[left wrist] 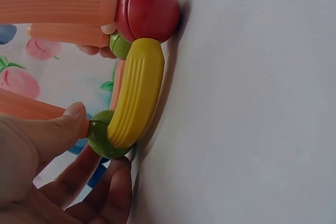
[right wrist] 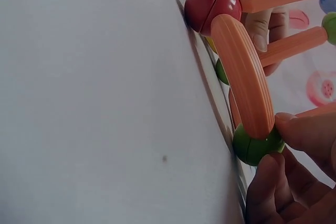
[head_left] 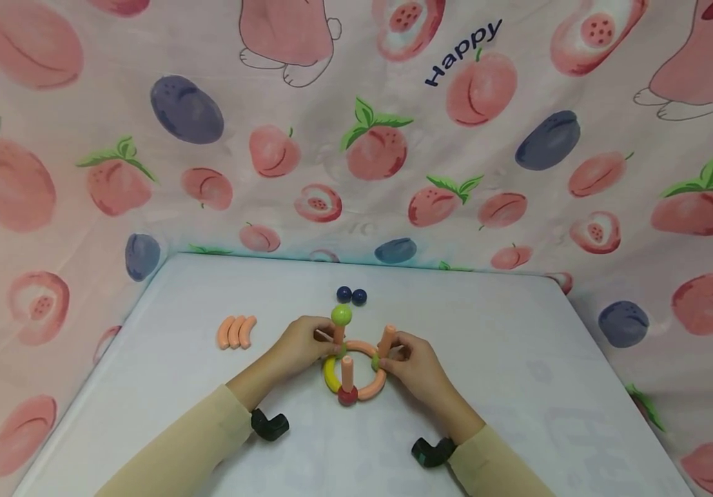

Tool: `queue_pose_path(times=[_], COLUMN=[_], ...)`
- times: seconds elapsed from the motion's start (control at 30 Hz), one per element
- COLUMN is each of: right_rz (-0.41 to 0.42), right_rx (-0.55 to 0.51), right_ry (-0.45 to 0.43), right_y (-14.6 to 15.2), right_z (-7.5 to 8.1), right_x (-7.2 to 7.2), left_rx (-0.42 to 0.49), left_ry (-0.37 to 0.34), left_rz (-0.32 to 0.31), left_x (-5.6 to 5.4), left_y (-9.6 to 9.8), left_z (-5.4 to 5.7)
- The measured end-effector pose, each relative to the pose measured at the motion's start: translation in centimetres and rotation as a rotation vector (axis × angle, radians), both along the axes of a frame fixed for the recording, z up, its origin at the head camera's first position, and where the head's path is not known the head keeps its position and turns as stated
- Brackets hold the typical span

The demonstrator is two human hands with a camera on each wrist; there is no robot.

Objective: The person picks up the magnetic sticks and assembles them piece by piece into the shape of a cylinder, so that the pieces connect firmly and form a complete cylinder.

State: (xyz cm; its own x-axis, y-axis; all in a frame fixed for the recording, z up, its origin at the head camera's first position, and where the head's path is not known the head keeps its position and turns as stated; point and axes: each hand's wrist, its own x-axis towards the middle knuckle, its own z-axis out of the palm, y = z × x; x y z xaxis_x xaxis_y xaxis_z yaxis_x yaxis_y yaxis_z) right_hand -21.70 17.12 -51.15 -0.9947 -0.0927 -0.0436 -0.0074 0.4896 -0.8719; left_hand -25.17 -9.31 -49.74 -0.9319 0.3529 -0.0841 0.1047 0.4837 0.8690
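At the left back side of the toy ring (head_left: 371, 391), I see the left hand (head_left: 303, 339) with thumb and fingers close together, pinching the foot of the left rod (head_left: 339, 335) where it meets the left green ball (left wrist: 100, 142). The right hand (head_left: 417, 364) is narrow also: it pinches the right green ball (right wrist: 250, 146) near the foot of the right rod (head_left: 386, 341). I take the step in hand to be firming these joints. To do it well, I would support each ball with the fingers and push along the line of the rod, because a sideways push could loosen the neighbouring curves.

Between the hands, the ring lies on the white table (head_left: 486, 317), with a yellow curve (left wrist: 137, 93) at left and orange ones at the back and right front. Nearest to me, the red ball (head_left: 347, 395) bears the upright front rod (head_left: 347, 373), which no hand touches; I would be careful not to knock it. On the left rod sits a light green ball (head_left: 342, 315). Farther out, three orange spare curves (head_left: 235, 333) lie at left, and two dark blue balls (head_left: 344, 295) rest behind the ring.
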Motion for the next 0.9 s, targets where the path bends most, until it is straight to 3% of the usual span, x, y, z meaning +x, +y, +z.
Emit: queue_pose_path(times=[0.27,0.9], right_rz=[0.039,0.113], right_rx=[0.012,0.003], right_ry=[0.011,0.009], right_y=[-0.7,-2.7], right_z=[-0.1,0.1], right_x=[-0.8,-2.6], left_rx=[-0.026,-0.053], left_ry=[0.026,-0.011], left_rz=[0.043,0.099], left_x=[0.7,2.6], left_y=[-0.9,-3.0], left_z=[-0.2,0.2])
